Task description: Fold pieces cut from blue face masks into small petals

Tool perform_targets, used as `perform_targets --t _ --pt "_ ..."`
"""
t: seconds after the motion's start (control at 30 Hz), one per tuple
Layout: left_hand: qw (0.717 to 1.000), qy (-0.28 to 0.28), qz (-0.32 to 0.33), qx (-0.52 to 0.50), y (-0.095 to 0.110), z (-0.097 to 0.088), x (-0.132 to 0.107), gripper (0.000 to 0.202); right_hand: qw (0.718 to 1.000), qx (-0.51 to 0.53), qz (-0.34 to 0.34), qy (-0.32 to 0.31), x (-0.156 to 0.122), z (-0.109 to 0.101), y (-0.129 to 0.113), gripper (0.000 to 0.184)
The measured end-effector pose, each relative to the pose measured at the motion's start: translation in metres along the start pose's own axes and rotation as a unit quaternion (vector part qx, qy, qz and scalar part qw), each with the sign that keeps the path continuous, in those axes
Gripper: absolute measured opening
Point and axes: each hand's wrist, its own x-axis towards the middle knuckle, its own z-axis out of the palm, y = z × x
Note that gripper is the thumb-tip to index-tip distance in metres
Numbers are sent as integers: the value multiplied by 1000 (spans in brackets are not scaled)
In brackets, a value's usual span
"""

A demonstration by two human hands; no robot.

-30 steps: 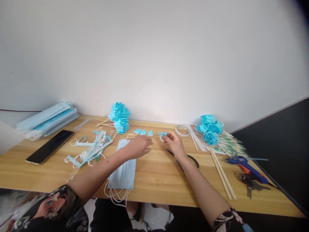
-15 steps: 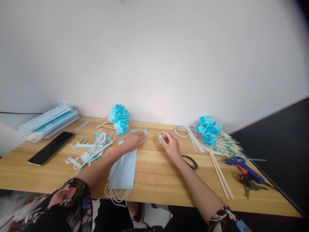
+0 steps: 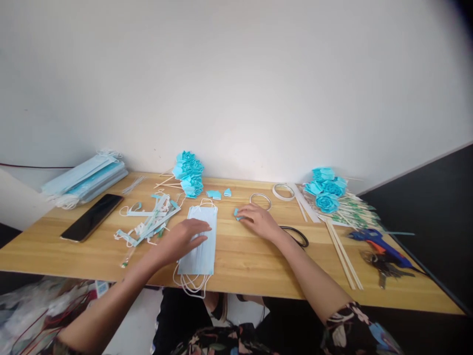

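Note:
My left hand hovers over or rests on a stack of pale blue face masks, its thumb and fingers apart and nothing in its grasp. The ear loops trail off the table's near edge. Low at the tabletop, my right hand has its fingertips on a small folded blue piece of mask fabric, partly covered by the fingers. Behind, between the hands, lie more cut blue pieces and a small pointed one.
Left are a phone, mask offcuts and a mask pile. Blue fabric roses lie at the back; more roses are right. Tape rolls, sticks, a glue gun and scissors lie rightward.
My left hand has pulled back from the cut pieces to above the mask stack. My right hand has moved slightly left and lowered the small blue piece to the table.

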Motion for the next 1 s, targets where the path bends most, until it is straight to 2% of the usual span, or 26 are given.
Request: perform_targets --t 0.07,0.17,0.27,0.33,0.4,0.5,0.6,0.73,0.87,1.0 --pt "1000 13 -5 2 9 1 -20 29 999 -32 -6 -26 5 4 3 22" --pt "999 44 -23 -10 15 5 -42 29 996 -78 40 -36 21 3 13 21" --pt "996 74 -42 -36 14 9 -55 28 987 -143 66 -21 42 -4 15 28" --pt "993 92 -60 -49 14 11 -61 27 986 -154 56 -2 54 -6 5 33" --pt "989 107 -81 -63 14 13 -66 26 991 -128 36 -7 63 -1 -12 27" --pt "983 124 -105 -79 16 19 -71 24 996 -74 -7 -58 72 15 -38 22" --pt "984 136 -96 -72 16 26 -73 23 993 -77 -23 -89 79 32 -53 21" --pt "986 128 -87 -56 16 33 -72 23 990 -93 -14 -109 87 45 -59 26" --pt "984 128 -101 -65 18 34 -74 22 995 -35 21 -91 87 51 -62 14" --pt "965 199 -137 -105 20 28 -77 24 992 97 56 -63 82 42 -65 5"
